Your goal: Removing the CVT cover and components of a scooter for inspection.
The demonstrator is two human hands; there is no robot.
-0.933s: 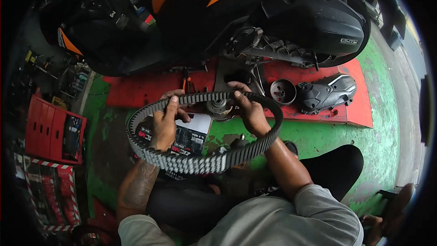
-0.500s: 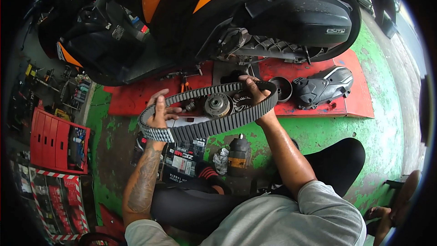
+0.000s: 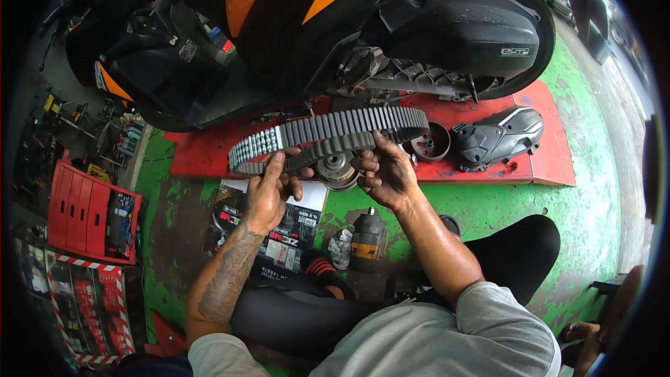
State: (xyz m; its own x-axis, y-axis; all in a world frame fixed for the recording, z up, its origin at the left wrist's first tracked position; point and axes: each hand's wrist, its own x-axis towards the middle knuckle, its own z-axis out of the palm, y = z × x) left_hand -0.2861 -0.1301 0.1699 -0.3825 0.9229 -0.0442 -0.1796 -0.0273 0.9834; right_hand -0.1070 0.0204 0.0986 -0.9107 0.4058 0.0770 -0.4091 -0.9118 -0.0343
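Observation:
A black toothed rubber drive belt point(image 3: 335, 124) is held up in front of me as a flattened loop, with pale printing on its left part. My left hand point(image 3: 271, 194) is closed on the belt's near side at the left, thumb up against it. Farther right, my right hand point(image 3: 392, 174) grips the near side too, fingers curled below. Behind the belt and between my hands is a round metal pulley assembly point(image 3: 338, 167), partly hidden. A bowl-shaped metal clutch drum point(image 3: 434, 143) lies just right of the belt.
A scooter point(image 3: 447, 35) with black and orange panels stands beyond a red platform point(image 3: 202, 153). A dark engine cover point(image 3: 499, 138) lies on the platform. On the green floor are a dark power tool point(image 3: 366, 241), a crumpled clear wrapper point(image 3: 340, 249) and a printed box point(image 3: 296, 227).
Both hands have moved from inside the loop to its near side. The belt has turned, so its printed part now shows along the far side at the left.

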